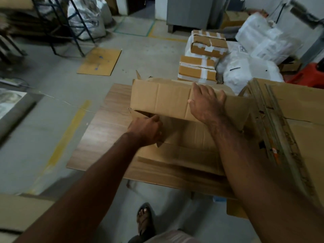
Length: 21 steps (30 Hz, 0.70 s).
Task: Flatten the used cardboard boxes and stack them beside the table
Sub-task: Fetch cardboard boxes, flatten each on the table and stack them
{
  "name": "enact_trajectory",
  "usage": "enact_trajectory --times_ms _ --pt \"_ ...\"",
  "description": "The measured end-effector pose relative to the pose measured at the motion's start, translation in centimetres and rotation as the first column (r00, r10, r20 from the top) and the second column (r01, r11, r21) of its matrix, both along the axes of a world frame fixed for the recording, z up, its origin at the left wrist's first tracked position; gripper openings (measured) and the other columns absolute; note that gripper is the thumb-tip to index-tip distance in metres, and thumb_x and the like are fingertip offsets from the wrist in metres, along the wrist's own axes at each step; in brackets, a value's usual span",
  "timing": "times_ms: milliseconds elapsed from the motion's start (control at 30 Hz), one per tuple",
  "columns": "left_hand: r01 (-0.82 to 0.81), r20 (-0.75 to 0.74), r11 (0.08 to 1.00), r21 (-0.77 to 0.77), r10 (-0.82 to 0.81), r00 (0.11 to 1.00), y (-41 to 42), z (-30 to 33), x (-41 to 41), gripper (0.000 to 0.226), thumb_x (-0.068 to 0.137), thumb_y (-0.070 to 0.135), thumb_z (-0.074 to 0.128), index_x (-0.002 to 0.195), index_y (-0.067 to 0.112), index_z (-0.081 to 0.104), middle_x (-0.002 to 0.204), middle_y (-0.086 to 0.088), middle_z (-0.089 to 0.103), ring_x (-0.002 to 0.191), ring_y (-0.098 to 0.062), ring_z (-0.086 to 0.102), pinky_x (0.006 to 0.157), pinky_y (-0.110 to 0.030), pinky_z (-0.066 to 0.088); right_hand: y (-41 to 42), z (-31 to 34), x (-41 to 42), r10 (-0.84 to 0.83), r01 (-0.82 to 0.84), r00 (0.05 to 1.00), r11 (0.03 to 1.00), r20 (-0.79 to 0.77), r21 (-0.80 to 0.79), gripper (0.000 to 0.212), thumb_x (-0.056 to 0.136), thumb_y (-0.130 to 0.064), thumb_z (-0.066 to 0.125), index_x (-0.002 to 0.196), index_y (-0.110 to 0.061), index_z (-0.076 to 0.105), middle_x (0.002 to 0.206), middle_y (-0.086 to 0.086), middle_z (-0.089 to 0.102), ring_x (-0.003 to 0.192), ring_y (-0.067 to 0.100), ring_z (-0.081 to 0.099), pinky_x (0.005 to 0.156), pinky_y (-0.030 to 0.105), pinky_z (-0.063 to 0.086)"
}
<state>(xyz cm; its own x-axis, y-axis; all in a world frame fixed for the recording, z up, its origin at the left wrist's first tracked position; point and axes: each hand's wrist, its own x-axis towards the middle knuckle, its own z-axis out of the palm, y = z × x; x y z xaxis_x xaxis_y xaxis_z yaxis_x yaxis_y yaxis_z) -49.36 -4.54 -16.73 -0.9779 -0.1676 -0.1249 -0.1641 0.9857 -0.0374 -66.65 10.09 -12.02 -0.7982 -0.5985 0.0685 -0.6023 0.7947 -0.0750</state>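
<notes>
A brown cardboard box (161,99), partly collapsed, lies on a low wooden table (105,130). My right hand (206,104) presses flat on the box's top panel with fingers spread. At the box's open left end my left hand (147,130) grips a lower flap, fingers curled around it. Flattened cardboard (185,155) lies under the box on the table. A pile of flattened boxes (280,120) leans at the right, its edges showing.
Two taped cartons (206,44) (196,71) and white plastic sacks (249,74) stand beyond the table. A flat cardboard sheet (100,61) lies on the floor near a blue metal rack (66,27). My sandalled foot (144,220) is below the table edge. More cardboard (19,213) lies at bottom left.
</notes>
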Motion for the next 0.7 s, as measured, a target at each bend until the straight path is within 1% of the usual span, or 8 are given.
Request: enact_trajectory --times_ms 100,167,267,367,467,533,633,700 --pt "-0.147 -0.019 0.988 -0.047 0.146 0.989 -1.2 0.0 3.0 0.029 0.100 0.051 0.047 0.114 0.028 0.058 0.113 0.001 0.062 0.092 -0.024 0.066 0.072 -0.035 0.050 -0.5 -0.1 0.7 0.012 -0.012 1.000 1.000 0.013 -0.004 0.064 0.105 -0.041 0.043 0.161 -0.025 0.018 0.166 0.000 0.026 0.155 0.021 0.016 0.121 0.061 0.004" --pt "-0.300 0.008 0.949 -0.096 0.302 0.953 -2.8 -0.1 5.6 0.027 0.099 0.051 0.047 0.111 0.028 0.056 0.106 -0.002 0.067 0.091 -0.027 0.068 0.069 -0.034 0.047 -0.4 -0.2 1.1 -0.001 0.001 1.000 1.000 -0.006 -0.025 0.058 0.103 -0.036 0.043 0.157 -0.024 0.027 0.163 0.001 0.033 0.153 0.023 0.020 0.120 0.062 0.005" --pt "-0.411 0.043 0.906 -0.104 0.417 0.908 -6.0 -0.5 9.8 0.037 0.095 0.046 0.054 0.127 0.028 0.054 0.115 -0.004 0.067 0.101 -0.032 0.068 0.073 -0.037 0.052 0.2 0.1 1.5 -0.023 0.021 0.999 0.998 -0.031 -0.052 0.051 0.100 -0.028 0.041 0.150 -0.023 0.037 0.158 0.002 0.040 0.149 0.024 0.027 0.118 0.064 0.006" --pt "-0.397 0.112 0.917 0.038 0.391 0.914 -7.9 -1.1 11.8 0.048 0.095 0.041 0.063 0.139 0.028 0.054 0.120 -0.004 0.067 0.104 -0.027 0.066 0.079 -0.037 0.055 0.8 0.7 2.0 -0.010 0.008 1.000 0.999 -0.028 -0.046 0.054 0.097 -0.024 0.042 0.150 -0.022 0.035 0.155 0.003 0.041 0.146 0.025 0.030 0.117 0.065 0.007" --pt "-0.410 -0.170 0.860 0.305 0.473 0.864 -7.5 -1.5 11.5 0.017 0.092 0.032 0.070 0.105 0.021 0.070 0.102 -0.003 0.066 0.086 -0.024 0.064 0.074 -0.035 0.052 1.0 0.8 2.7 0.013 -0.016 0.998 0.999 -0.054 -0.050 0.053 0.096 -0.024 0.045 0.148 -0.022 0.037 0.151 0.004 0.045 0.140 0.026 0.036 0.115 0.064 0.012" --pt "-0.419 -0.305 0.805 0.421 0.560 0.770 -7.0 -1.3 10.5 0.018 0.091 0.031 0.074 0.094 0.015 0.066 0.100 -0.005 0.059 0.080 -0.024 0.061 0.072 -0.034 0.047 0.8 1.0 3.5 0.026 -0.030 0.997 0.998 -0.072 -0.056 0.048 0.097 -0.027 0.046 0.145 -0.023 0.040 0.147 0.004 0.048 0.135 0.027 0.041 0.112 0.060 0.017" --pt "-0.435 -0.239 0.628 0.646 0.707 0.666 -6.5 -0.7 8.8 0.043 0.094 0.043 0.070 0.114 0.006 0.061 0.115 -0.013 0.062 0.097 -0.030 0.063 0.082 -0.040 0.051 -0.3 1.8 5.1 0.081 -0.085 0.995 0.994 -0.062 -0.064 0.038 0.102 -0.032 0.047 0.139 -0.022 0.048 0.138 0.004 0.056 0.126 0.028 0.050 0.108 0.054 0.028" --pt "-0.394 -0.064 0.354 0.848 0.808 0.586 -6.6 -0.3 8.1 0.061 0.099 0.061 0.051 0.127 0.006 0.054 0.126 -0.015 0.061 0.110 -0.031 0.060 0.087 -0.043 0.053 -1.2 2.3 6.5 0.143 -0.143 0.990 0.987 -0.005 -0.076 0.031 0.103 -0.034 0.052 0.131 -0.021 0.054 0.121 0.004 0.065 0.106 0.026 0.059 0.096 0.047 0.042"
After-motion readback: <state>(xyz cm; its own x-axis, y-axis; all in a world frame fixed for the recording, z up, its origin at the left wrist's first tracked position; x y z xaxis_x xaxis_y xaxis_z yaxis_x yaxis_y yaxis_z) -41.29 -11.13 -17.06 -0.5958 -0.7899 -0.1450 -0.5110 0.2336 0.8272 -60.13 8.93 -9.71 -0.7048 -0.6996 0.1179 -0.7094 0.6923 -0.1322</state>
